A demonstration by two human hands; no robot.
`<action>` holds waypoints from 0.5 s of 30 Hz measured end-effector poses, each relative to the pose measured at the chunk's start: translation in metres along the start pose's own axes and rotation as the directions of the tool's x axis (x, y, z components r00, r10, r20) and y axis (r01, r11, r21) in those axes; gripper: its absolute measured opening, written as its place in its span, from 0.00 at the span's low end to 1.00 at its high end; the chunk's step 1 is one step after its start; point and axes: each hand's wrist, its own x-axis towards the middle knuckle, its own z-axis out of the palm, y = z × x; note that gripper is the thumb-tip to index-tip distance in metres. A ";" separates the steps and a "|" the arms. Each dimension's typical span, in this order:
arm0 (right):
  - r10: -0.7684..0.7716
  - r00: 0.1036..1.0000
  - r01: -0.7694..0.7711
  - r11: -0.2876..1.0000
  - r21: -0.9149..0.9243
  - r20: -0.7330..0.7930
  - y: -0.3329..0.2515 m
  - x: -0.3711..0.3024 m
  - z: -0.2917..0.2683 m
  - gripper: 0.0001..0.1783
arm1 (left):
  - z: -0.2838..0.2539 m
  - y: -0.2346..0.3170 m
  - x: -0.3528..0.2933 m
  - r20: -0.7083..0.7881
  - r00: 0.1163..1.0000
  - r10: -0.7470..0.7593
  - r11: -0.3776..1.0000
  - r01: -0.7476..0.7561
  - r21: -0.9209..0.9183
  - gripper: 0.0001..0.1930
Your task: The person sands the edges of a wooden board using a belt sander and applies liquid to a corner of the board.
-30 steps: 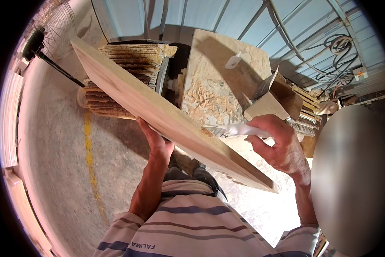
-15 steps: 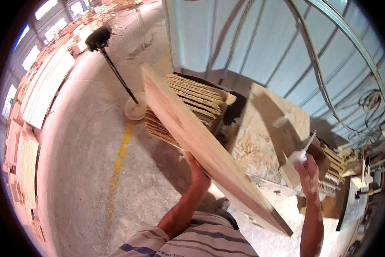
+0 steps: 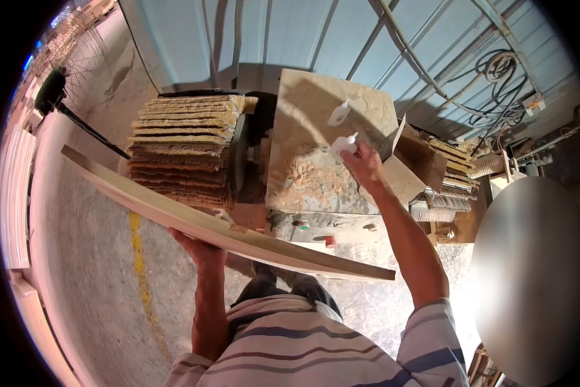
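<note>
My left hand (image 3: 203, 250) is closed on the lower edge of a long pale wooden board (image 3: 174, 205), which slants across in front of me from upper left to lower right. In my right hand (image 3: 368, 169) is a small white squeeze bottle (image 3: 339, 147) with a pointed nozzle, over the dusty top of a machine housing (image 3: 303, 122). A second white squeeze bottle (image 3: 339, 115) is on that top, just beyond the first. Left of the housing is a sanding drum (image 3: 183, 138) with rows of ragged tan and brown strips, partly behind the board.
An open cardboard box (image 3: 420, 161) sits right of the housing, beside another stripped drum (image 3: 454, 161). Hoses and coiled cables (image 3: 496, 68) hang on the metal wall (image 3: 283, 32). A black stand fan (image 3: 51, 90) is at left. A blurred grey oval covers the right side.
The view has turned to the right. The board has swung from a steep slant to a flatter one, still in my left hand. My right hand has brought its bottle over the housing top.
</note>
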 end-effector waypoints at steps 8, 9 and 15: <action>0.004 0.996 0.008 0.991 -0.130 0.085 0.013 0.013 0.035 0.23 | -0.027 0.024 -0.003 -0.020 0.999 0.030 0.999 -0.031 -0.012 0.38; 0.015 0.995 0.002 0.984 -0.176 0.097 0.009 0.012 0.033 0.22 | -0.021 0.026 -0.006 -0.061 0.998 0.018 1.000 -0.019 -0.014 0.37; 0.034 0.986 -0.016 0.994 -0.112 0.166 0.023 0.021 0.036 0.23 | -0.006 0.035 -0.010 -0.253 0.967 0.007 1.000 -0.003 0.016 0.32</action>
